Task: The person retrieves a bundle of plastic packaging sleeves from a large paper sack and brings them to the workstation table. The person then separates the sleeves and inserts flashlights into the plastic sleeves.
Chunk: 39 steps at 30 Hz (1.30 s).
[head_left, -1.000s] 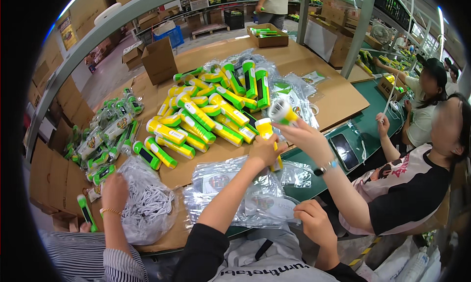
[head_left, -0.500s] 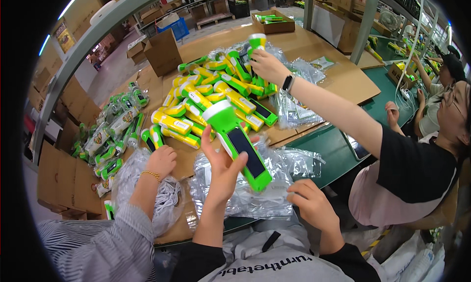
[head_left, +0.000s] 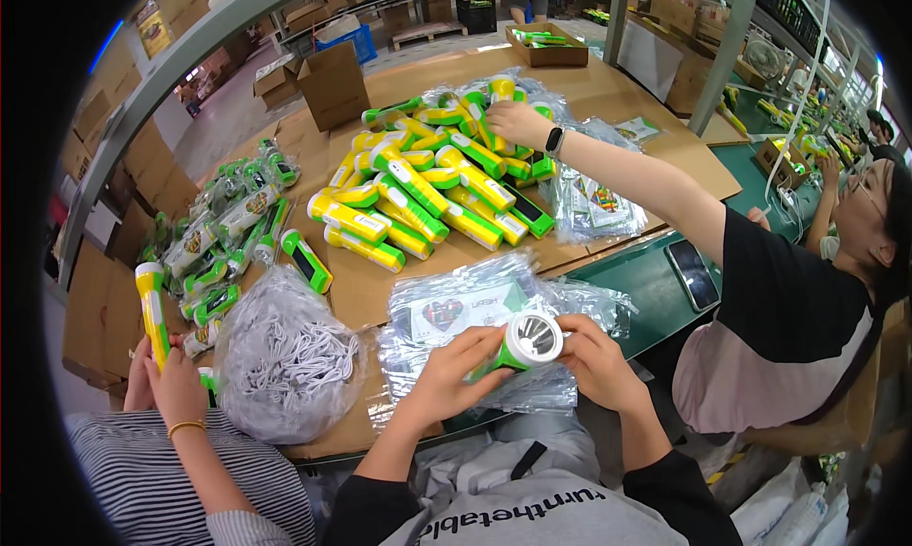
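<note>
A green and white flashlight is in front of my body, its clear lens and silver reflector turned up toward me. My left hand is closed around its green body. The fingers of my right hand close on the other side, by the white head rim. Beneath them lies a stack of clear plastic bags with printed cards inside. Beyond it rises a heap of yellow and green flashlights.
A bag of white cords stands to the left, near wrapped flashlights. A co-worker's hands hold a yellow flashlight at far left. Another co-worker's arm reaches over the heap from the right. A phone lies on the green table.
The flashlight has come down and turned lens toward me, and my right hand has moved onto it. The left co-worker now holds a yellow flashlight; the right co-worker's hand has lowered to the heap.
</note>
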Each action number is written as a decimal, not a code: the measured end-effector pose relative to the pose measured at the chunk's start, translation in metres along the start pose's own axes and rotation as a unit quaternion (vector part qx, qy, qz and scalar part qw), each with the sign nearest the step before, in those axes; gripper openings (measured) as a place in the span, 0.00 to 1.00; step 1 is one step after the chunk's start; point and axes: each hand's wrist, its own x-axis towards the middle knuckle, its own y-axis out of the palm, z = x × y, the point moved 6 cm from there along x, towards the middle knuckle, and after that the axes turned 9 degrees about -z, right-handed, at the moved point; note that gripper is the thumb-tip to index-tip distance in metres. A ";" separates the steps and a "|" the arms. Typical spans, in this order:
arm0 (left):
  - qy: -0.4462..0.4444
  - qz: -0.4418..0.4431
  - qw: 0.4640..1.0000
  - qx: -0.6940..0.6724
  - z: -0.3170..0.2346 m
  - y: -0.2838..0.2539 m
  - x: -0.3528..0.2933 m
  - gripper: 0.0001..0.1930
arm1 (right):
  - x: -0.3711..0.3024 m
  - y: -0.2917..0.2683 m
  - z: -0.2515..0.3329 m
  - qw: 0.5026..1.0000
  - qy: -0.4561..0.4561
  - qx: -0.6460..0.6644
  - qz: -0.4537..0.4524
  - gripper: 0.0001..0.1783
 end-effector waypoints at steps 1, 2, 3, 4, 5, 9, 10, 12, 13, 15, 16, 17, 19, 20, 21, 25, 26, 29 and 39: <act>0.021 0.018 1.000 0.005 0.001 0.003 -0.001 0.29 | 0.000 0.000 -0.004 1.000 -0.002 0.000 0.003 0.14; 0.015 0.037 0.999 -0.013 0.003 0.004 0.001 0.28 | -0.002 -0.005 -0.013 1.000 0.009 -0.014 -0.001 0.14; 0.016 0.036 0.999 -0.014 0.003 0.002 0.005 0.28 | -0.002 -0.011 -0.020 0.999 0.020 -0.028 -0.005 0.14; -0.013 0.098 0.995 -0.014 0.004 0.007 0.007 0.27 | -0.001 -0.015 -0.027 0.999 0.049 -0.008 -0.003 0.13; -0.043 0.160 0.986 -0.015 0.007 0.013 0.007 0.27 | 0.002 -0.015 -0.028 0.999 0.050 -0.009 -0.002 0.13; -0.022 0.296 0.954 0.045 0.012 0.036 0.003 0.25 | 0.016 -0.002 -0.028 1.000 0.009 0.006 0.026 0.11; -0.015 0.277 0.960 0.044 0.016 0.035 0.002 0.23 | 0.017 0.001 -0.030 1.000 0.009 0.006 0.028 0.10; -0.004 0.256 0.966 0.045 0.014 0.029 0.002 0.20 | 0.018 -0.014 -0.038 0.998 -0.003 -0.023 -0.052 0.10; 0.041 0.155 0.974 0.161 0.006 0.013 0.002 0.18 | 0.015 -0.031 -0.043 0.989 -0.012 -0.054 -0.135 0.10; 0.085 0.050 0.956 0.278 0.002 -0.004 -0.014 0.16 | 0.004 -0.057 -0.056 0.972 0.012 -0.017 -0.236 0.10; 0.003 0.038 0.985 0.169 0.023 -0.004 -0.028 0.15 | 0.002 -0.055 -0.061 0.979 0.039 -0.001 -0.202 0.09; -0.081 0.024 0.995 0.057 0.034 -0.004 -0.036 0.15 | 0.001 -0.050 -0.063 0.984 0.069 0.016 -0.166 0.09; -0.123 -0.023 0.990 0.063 0.041 -0.010 -0.051 0.17 | 0.000 -0.036 -0.049 0.988 0.027 -0.085 -0.129 0.09; -0.146 -0.101 0.982 0.071 0.033 -0.020 -0.048 0.18 | 0.003 -0.026 -0.038 0.978 -0.018 -0.188 -0.093 0.09; -0.167 -0.178 0.967 0.077 0.025 -0.029 -0.046 0.19 | 0.005 -0.017 -0.027 0.969 -0.062 -0.225 -0.086 0.10; -0.067 -0.218 0.972 0.064 -0.008 -0.027 -0.030 0.26 | 0.025 0.040 0.029 0.987 -0.087 -0.129 -0.043 0.14; -0.060 -0.198 0.976 0.075 -0.014 -0.026 -0.027 0.25 | 0.028 0.054 0.035 0.987 -0.110 -0.111 -0.029 0.13; -0.037 -0.171 0.981 0.082 -0.018 -0.029 -0.023 0.23 | 0.035 0.065 0.040 0.988 -0.136 -0.066 -0.021 0.10; -0.142 -0.311 0.938 -0.052 0.013 -0.134 -0.014 0.07 | 0.012 -0.020 -0.019 0.995 0.025 -0.098 -0.017 0.09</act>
